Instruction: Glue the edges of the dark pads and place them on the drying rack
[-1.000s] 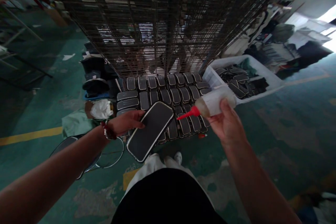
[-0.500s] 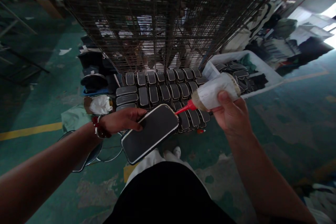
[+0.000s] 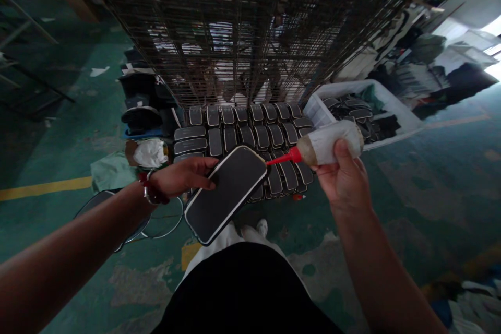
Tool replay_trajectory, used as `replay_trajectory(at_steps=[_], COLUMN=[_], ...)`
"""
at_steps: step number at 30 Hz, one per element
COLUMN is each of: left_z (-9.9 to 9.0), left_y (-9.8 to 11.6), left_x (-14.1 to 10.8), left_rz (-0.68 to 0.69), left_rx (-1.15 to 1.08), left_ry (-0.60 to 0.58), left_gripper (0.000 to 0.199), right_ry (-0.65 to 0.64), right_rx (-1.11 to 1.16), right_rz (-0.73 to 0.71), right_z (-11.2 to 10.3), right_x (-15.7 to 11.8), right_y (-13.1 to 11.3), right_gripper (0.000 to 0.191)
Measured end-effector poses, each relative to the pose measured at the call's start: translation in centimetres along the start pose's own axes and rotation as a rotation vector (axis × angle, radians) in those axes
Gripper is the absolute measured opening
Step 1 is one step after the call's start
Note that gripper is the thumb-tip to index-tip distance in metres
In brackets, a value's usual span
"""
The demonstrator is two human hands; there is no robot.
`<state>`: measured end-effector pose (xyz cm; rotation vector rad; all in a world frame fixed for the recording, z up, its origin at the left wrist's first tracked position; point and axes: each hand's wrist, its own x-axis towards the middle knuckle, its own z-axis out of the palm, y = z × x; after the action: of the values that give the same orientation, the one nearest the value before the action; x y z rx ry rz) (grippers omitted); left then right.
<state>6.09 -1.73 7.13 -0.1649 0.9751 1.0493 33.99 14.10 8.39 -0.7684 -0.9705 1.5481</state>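
My left hand (image 3: 187, 176) grips the upper left edge of a dark rounded rectangular panel (image 3: 227, 195) with a pale line along its rim. The thumb lies on its face; the other fingers are partly hidden behind it. In my right hand (image 3: 346, 177) is a glue bottle (image 3: 329, 142) with a whitish wrapped body, tipped on its side. Its red nozzle (image 3: 285, 156) points left, and the tip meets the panel's upper right corner. Below and behind, several rows of similar dark panels (image 3: 261, 136) stand stacked.
A wire rack (image 3: 250, 31) rises behind the stacks. To the right sits a white bin (image 3: 407, 115) of dark pieces. At left are a pile of dark items (image 3: 139, 99), a container with white wrapping (image 3: 151, 153), green cloth (image 3: 111, 173) and a stool (image 3: 99, 201).
The nozzle tip has moved slightly right and up along the panel's corner, as my right hand shifted right. The panel has turned a little and moved slightly right.
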Motion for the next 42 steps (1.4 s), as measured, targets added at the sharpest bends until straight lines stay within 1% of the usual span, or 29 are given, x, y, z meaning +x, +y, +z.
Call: replay_trajectory(at_steps=[4, 8, 12, 14, 16, 18, 22, 23, 25, 32, 35, 39, 42], left_z=[0.6, 1.0, 1.0, 1.0, 0.8, 0.5, -0.7, -0.9, -1.2, -1.2, -1.3, -1.3, -1.2], left_y=[0.0, -0.1, -0.1, -0.1, 0.0, 0.0, 0.2, 0.3, 0.3, 0.4, 0.5, 0.4, 0.5], left_x=[-0.1, 0.0, 0.2, 0.4, 0.5, 0.8, 1.4, 1.6, 1.7, 2.1, 2.2, 2.4, 2.5], left_rz=[0.061, 0.044, 0.056, 0.065, 0.097, 0.139, 0.205, 0.218, 0.238, 0.270, 0.280, 0.291, 0.305], left_rx=[0.050, -0.032, -0.036, -0.005, 0.086, 0.214, 0.370, 0.391, 0.418, 0.434, 0.425, 0.402, 0.389], left_ry=[0.030, 0.068, 0.052, 0.049, 0.033, -0.043, -0.296, -0.332, -0.354, -0.308, -0.268, -0.226, -0.189], left_gripper=[0.070, 0.069, 0.069, 0.068, 0.066, 0.061, 0.044, 0.042, 0.042, 0.046, 0.044, 0.041, 0.037], right_ry=[0.019, 0.068, 0.086, 0.085, 0.091, 0.098, 0.092, 0.087, 0.078, 0.044, 0.023, -0.018, -0.061], right_rx=[-0.006, 0.007, -0.010, -0.002, -0.001, -0.005, -0.007, -0.011, -0.024, -0.061, -0.076, -0.091, -0.102], right_rz=[0.017, -0.004, -0.030, -0.024, -0.020, -0.018, -0.020, -0.024, -0.034, -0.062, -0.082, -0.075, -0.075], right_z=[-0.1, 0.0, 0.1, 0.2, 0.2, 0.3, 0.5, 0.6, 0.7, 1.0, 0.9, 0.6, 0.6], right_x=[-0.3, -0.6, -0.9, -1.3, -1.7, -2.2, -3.0, -3.2, -3.5, -5.0, -5.6, -6.3, -6.8], right_y=[0.5, 0.7, 0.9, 1.1, 1.2, 1.4, 1.7, 1.8, 1.9, 2.5, 2.8, 3.1, 3.2], right_gripper=[0.029, 0.029, 0.028, 0.028, 0.028, 0.028, 0.031, 0.030, 0.028, 0.028, 0.025, 0.025, 0.029])
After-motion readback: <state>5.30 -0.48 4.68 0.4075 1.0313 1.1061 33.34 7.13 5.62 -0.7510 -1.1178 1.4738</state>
